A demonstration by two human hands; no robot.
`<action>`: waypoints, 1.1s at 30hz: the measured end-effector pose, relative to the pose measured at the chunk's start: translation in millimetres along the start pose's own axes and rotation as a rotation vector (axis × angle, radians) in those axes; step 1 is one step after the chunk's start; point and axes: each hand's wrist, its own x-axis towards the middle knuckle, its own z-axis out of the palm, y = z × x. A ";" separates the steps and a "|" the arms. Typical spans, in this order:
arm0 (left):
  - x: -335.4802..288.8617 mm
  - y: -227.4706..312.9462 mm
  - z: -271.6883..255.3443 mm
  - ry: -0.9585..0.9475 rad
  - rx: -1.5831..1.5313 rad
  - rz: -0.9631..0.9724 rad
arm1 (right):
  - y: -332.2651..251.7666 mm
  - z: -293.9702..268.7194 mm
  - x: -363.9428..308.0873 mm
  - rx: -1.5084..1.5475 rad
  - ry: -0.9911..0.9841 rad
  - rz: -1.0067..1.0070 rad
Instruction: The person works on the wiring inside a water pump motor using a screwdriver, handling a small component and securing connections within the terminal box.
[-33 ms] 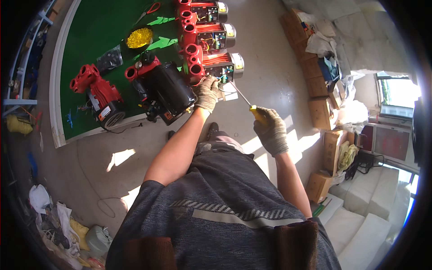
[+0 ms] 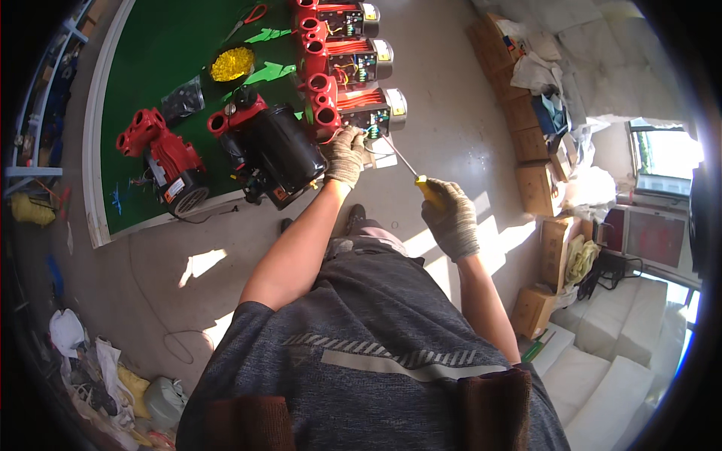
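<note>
Red pump [image 2: 361,100] sits on green table [image 2: 158,60], cartons [image 2: 538,188] across the floor [image 2: 444,98] — right hand [image 2: 455,222] gripping screwdriver [image 2: 430,193], left hand [image 2: 346,159] with pinch unclear.

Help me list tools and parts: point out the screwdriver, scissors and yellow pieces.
Screwdriver [image 2: 429,189], head view: yellow handle.
Scissors [image 2: 249,18], head view: red handle.
Yellow pieces [image 2: 232,65], head view: middle of the pile.

The green table [image 2: 135,83] carries red-and-black machines [image 2: 323,101], a bowl [image 2: 252,76] of yellow pieces [image 2: 232,65], scissors [image 2: 247,20] and a bag [image 2: 183,99].

Cylinder [image 2: 289,150], seemingly obstacle beside left hand [image 2: 347,158]
</note>
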 end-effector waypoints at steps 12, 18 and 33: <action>8.4 -33.4 62.9 0.355 -1.102 -0.430 | 25.3 6.5 3.6 0.113 -0.084 0.164; -4.1 -18.4 51.2 0.266 -0.176 -0.289 | 7.1 -1.5 -0.2 0.063 -0.099 0.156; -9.3 -11.8 52.4 0.176 -0.499 -0.304 | -38.9 13.4 -61.3 -0.154 -0.032 0.549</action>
